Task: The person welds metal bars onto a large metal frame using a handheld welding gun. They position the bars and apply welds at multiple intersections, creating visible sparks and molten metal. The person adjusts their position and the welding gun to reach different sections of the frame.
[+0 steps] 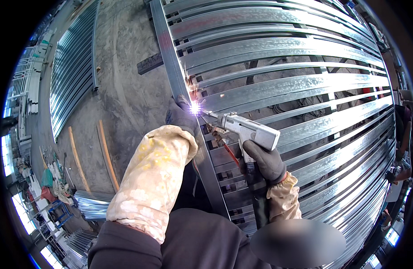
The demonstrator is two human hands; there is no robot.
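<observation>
My right hand (265, 161), in a dark glove, is closed round the grip of a silver welding gun (253, 130). The gun's thin nozzle points left at a bright weld spot (195, 108), where sparks fly up. This spot lies on a long galvanized steel rail (170, 62), close to where the crosswise steel bars (256, 92) meet it. Just left of the glare, my gloved left hand (180, 115) grips the rail's outer edge; its fingers are partly hidden. A thick black hose (256, 197) runs down from the gun.
Many parallel bars fill the right side, with cables (291, 110) on the floor beneath. Another stack of steel bars (74, 71) lies far left. Two wooden strips (107, 154) rest on the concrete floor (121, 98). At the right rim, a person's arm (399, 175) shows.
</observation>
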